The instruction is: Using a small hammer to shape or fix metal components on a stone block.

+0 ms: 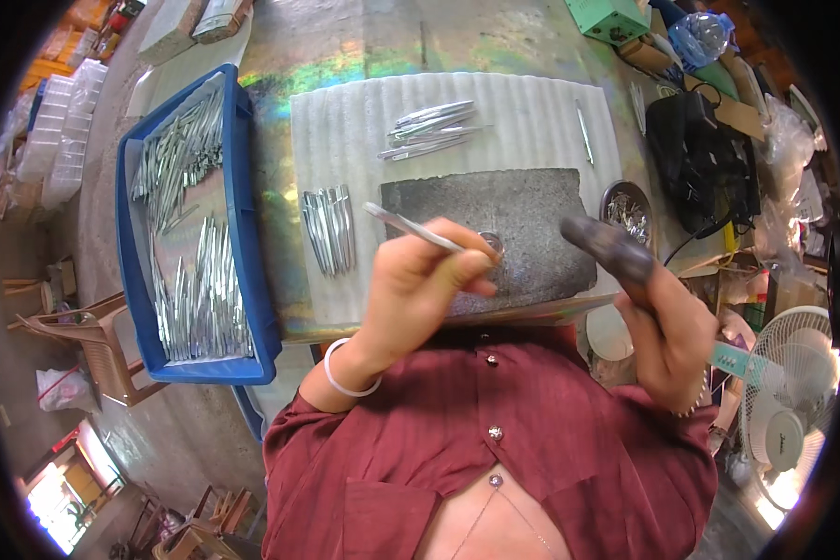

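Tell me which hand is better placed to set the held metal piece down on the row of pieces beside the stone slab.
Left, probably. The left hand already pinches the metal piece, just right of the row. The right hand grips a dark tool further away.

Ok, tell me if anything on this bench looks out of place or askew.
Little stands out. One lone tweezer lies apart on the white ribbed mat, away from the loose bunch and the neat row. The left hand holds a tweezer; the right hand grips a dark tool.
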Tool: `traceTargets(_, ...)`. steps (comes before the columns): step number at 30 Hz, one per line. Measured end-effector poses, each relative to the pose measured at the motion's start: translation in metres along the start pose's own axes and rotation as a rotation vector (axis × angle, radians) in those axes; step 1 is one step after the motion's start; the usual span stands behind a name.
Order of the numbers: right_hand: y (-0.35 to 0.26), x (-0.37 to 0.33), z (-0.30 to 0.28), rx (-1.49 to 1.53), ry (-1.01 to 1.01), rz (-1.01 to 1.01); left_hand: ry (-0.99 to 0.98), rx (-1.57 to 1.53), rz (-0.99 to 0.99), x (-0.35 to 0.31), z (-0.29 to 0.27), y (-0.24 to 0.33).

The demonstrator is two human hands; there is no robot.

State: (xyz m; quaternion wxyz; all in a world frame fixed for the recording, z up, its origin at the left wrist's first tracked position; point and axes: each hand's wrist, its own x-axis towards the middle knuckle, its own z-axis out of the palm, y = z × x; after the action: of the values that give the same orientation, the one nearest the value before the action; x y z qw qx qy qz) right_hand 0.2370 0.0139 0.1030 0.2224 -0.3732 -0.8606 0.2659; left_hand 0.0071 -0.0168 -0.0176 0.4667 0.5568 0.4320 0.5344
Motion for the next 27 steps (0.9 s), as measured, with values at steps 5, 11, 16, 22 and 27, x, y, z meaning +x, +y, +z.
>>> traceTargets(5,0.062,0.002,0.056,-0.153,0.010,0.091,0.122,-0.831,-0.292,0.006,-0.016,0.018)
traceTargets(11,0.081,0.003,0.080,-0.300,-0.050,0.173,0.130,-0.960,-0.355,0.009,-0.015,0.014)
traceTargets(16,0.087,0.017,0.063,-0.275,-0.100,0.049,0.181,-0.762,-0.356,0.011,-0.014,0.008)
traceTargets(22,0.186,0.073,0.041,-0.228,0.066,0.357,0.153,-0.417,-0.383,0.009,-0.008,0.022)
traceTargets(27,0.240,0.106,0.060,-0.522,0.017,0.351,0.073,-0.447,-0.363,-0.003,-0.012,0.023)
